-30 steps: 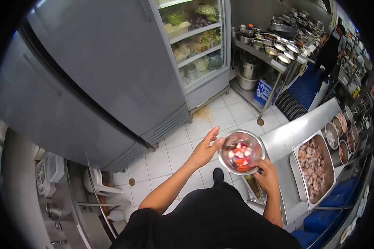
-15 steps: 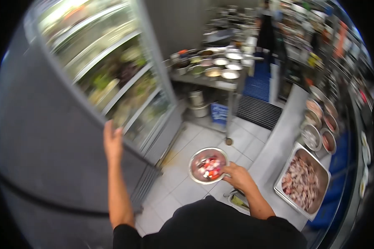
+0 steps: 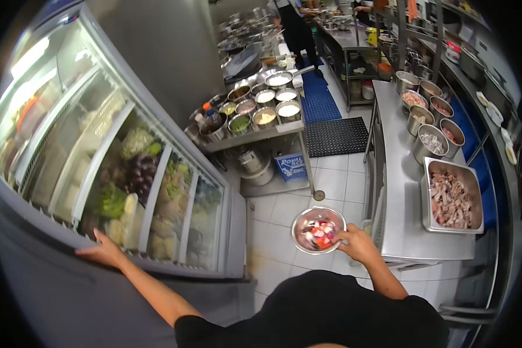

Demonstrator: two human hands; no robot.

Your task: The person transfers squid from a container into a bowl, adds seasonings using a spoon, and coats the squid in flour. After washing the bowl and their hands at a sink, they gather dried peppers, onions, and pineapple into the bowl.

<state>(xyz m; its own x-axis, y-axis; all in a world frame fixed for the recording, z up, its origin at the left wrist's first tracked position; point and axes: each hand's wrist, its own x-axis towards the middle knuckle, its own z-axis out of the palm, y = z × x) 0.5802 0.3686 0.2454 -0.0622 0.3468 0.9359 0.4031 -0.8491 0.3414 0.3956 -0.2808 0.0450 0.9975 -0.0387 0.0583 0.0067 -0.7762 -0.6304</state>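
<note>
My right hand grips the rim of a round metal bowl and holds it over the tiled floor. Cut red and white pieces, some dark purple, lie in the bowl. My left hand rests at the lower edge of the glass-fronted fridge, thumb apart and fingers stretched out. Behind the glass are shelves with leafy greens, dark purple vegetables and containers.
A steel counter on the right bears a deep tray of meat pieces and several metal pots. Ahead, a steel table carries several ingredient tubs. A black mat lies on the floor. A person in an apron stands farther back.
My view has turned, bringing the fridge front and the counter into clearer sight. My left hand has come to the fridge's edge. The bowl is still in my right hand.
</note>
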